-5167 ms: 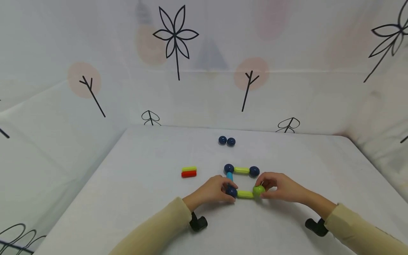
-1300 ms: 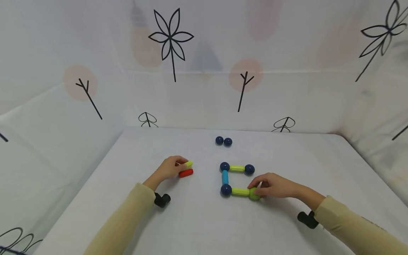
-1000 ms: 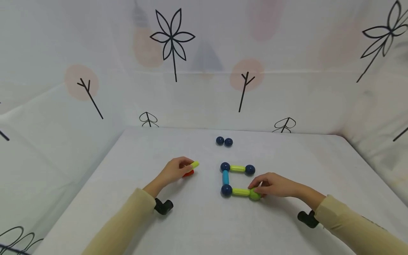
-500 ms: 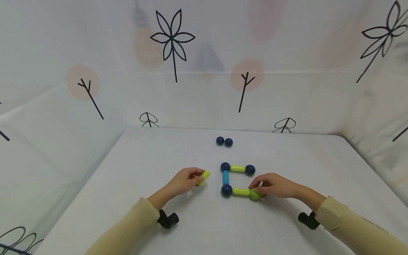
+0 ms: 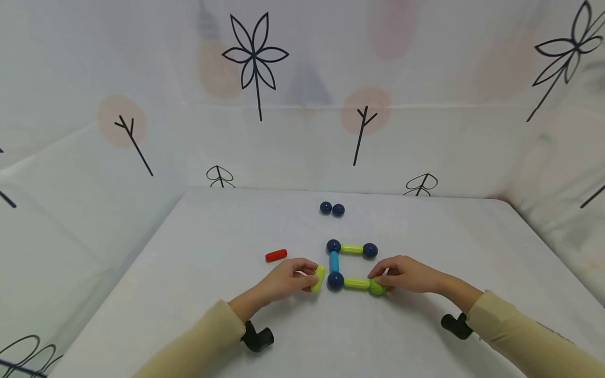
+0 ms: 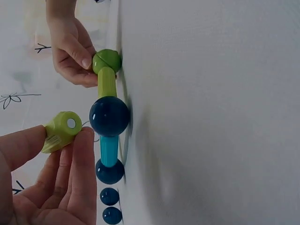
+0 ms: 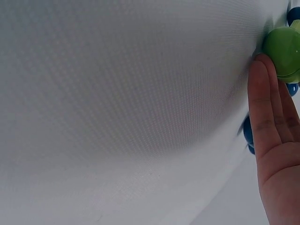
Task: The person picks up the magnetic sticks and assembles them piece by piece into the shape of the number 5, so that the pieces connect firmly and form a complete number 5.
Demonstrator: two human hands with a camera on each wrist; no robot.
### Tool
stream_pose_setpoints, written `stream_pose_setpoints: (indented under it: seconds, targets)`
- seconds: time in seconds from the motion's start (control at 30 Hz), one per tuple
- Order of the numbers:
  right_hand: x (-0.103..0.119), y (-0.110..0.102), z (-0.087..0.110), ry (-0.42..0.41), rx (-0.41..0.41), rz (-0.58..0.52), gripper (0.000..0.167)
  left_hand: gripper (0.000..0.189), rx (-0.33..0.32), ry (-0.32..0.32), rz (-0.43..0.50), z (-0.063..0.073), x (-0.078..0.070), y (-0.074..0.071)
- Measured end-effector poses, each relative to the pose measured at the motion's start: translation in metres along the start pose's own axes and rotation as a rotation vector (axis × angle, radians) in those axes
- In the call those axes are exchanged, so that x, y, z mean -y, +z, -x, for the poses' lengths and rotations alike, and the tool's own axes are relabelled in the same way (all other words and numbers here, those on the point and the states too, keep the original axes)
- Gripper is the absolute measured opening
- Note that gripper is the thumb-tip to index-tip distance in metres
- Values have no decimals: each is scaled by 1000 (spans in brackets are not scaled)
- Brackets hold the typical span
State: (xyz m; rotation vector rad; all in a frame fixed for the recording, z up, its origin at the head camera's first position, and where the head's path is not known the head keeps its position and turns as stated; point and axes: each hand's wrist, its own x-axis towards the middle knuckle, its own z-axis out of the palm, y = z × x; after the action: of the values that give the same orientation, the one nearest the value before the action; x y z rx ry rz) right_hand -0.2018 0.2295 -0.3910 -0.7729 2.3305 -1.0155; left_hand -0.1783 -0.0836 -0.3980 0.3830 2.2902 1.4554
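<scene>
My left hand (image 5: 285,281) pinches a yellow-green magnetic rod (image 5: 319,278) between thumb and fingers, just left of a partly built shape. A white disc shows on the rod's end (image 6: 71,123) in the left wrist view. My right hand (image 5: 411,274) holds the green ball (image 5: 377,286) at the shape's near right corner, with fingers along its side (image 7: 282,52) in the right wrist view. From that ball a yellow-green rod (image 5: 356,283) runs to a dark blue ball (image 5: 335,281). A light blue rod (image 5: 334,261), another blue ball (image 5: 333,246), a yellow-green rod (image 5: 352,249) and a blue ball (image 5: 370,251) follow.
A red rod (image 5: 276,255) lies beyond my left hand. Two loose dark blue balls, a left one (image 5: 325,208) and a right one (image 5: 338,210), sit side by side farther back. Patterned cloth (image 5: 283,142) rises behind the white table (image 5: 227,226).
My left hand left the blue corner ball, picked the yellow-green rod from beside the red one and carried it right and nearer, tilting it. My right hand stayed at the green ball.
</scene>
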Motion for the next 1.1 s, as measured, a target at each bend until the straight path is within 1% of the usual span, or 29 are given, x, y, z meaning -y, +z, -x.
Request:
stream_pose_setpoints:
  seconds: [0.13,0.33,0.43,0.57,0.7,0.9,1.1]
  targets:
    - [2,0,0,-3,-1,-2,21,29,26,-4,35,0,-1,9]
    - [4,1,0,7,-9,-8,21,24,47,-54,41,3,-3,27]
    - [4,2,-1,6,-11,-15,21,23,61,-64,67,4,-5,36]
    - [3,2,-1,5,-14,-6,21,24,82,-56,121,4,-8,46]
    - [1,2,0,7,-21,6,21,24,98,-43,141,2,-12,55]
    - [2,2,1,-5,-21,-11,21,25,133,-63,174,-2,-17,70]
    - [3,3,2,-16,-22,-36,22,24,178,-92,273,-5,-20,82]
